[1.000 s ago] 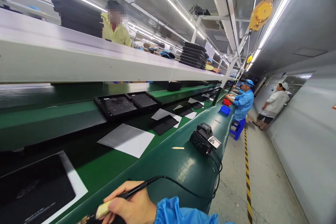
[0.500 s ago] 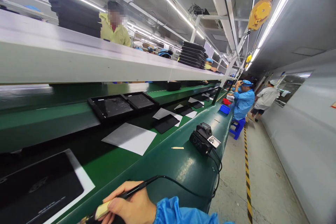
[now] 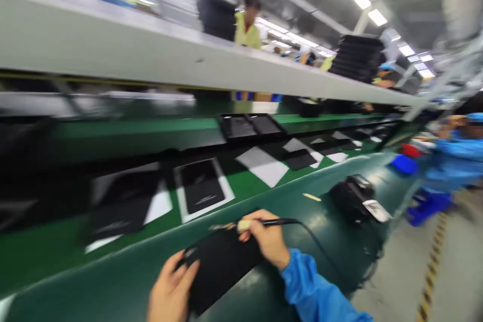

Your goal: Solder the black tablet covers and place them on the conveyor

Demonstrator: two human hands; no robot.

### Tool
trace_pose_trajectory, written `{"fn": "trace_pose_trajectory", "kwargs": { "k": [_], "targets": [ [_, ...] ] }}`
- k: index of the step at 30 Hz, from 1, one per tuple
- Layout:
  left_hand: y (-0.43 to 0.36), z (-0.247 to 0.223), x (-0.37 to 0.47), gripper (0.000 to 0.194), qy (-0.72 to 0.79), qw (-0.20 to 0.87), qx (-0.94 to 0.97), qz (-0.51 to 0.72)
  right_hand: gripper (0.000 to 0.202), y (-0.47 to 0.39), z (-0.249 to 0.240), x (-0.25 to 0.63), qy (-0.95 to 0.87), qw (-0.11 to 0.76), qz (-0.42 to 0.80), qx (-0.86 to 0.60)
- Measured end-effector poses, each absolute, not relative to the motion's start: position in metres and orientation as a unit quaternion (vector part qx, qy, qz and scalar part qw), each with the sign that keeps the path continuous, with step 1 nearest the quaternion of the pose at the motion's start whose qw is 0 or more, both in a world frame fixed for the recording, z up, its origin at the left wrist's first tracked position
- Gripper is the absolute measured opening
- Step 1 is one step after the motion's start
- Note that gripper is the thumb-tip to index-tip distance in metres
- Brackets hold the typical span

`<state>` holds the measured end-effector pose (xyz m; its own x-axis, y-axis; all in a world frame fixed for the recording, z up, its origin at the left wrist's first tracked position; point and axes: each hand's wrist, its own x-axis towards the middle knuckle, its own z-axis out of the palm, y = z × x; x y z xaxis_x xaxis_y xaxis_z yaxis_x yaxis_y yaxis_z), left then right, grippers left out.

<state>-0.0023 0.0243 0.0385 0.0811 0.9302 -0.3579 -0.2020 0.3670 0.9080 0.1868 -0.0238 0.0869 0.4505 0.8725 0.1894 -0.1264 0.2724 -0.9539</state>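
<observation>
A flat black tablet-like panel lies tilted on the green bench in front of me. My left hand grips its left edge, thumb on top and fingers around the corner. My right hand is closed on a soldering iron with a pale sleeve and a black cord. The iron's metal tip points left above the panel's far edge; blur hides whether it touches. Part of the panel's far right side is covered by my right hand.
Behind the bench, black tablets rest on white sheets along a green belt. A black soldering station and blue bin stand to the right. A white shelf runs above. A co-worker in blue sits at far right.
The view has swung left and down, bringing my left hand and the black panel into sight. My right hand now holds the soldering iron over the panel.
</observation>
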Motion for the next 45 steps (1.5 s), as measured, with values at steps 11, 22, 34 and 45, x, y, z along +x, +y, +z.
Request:
{"fn": "trace_pose_trajectory", "kwargs": {
  "k": [11, 22, 34, 45],
  "targets": [
    [0.003, 0.055, -0.006, 0.044, 0.385, 0.74, 0.311, 0.456, 0.013, -0.049, 0.086, 0.197, -0.661, 0.544, 0.227, -0.464],
    [0.003, 0.046, -0.008, 0.037, 0.382, 0.738, 0.319, 0.456, 0.022, -0.047, 0.086, 0.192, -0.713, 0.476, 0.261, -0.444],
    [0.003, 0.051, -0.008, 0.037, 0.39, 0.734, 0.327, 0.449, 0.018, -0.042, 0.088, 0.19, -0.711, 0.471, 0.266, -0.45],
    [0.003, 0.054, -0.009, 0.038, 0.393, 0.733, 0.328, 0.447, 0.021, -0.039, 0.103, 0.197, -0.721, 0.468, 0.265, -0.438]
  ]
}}
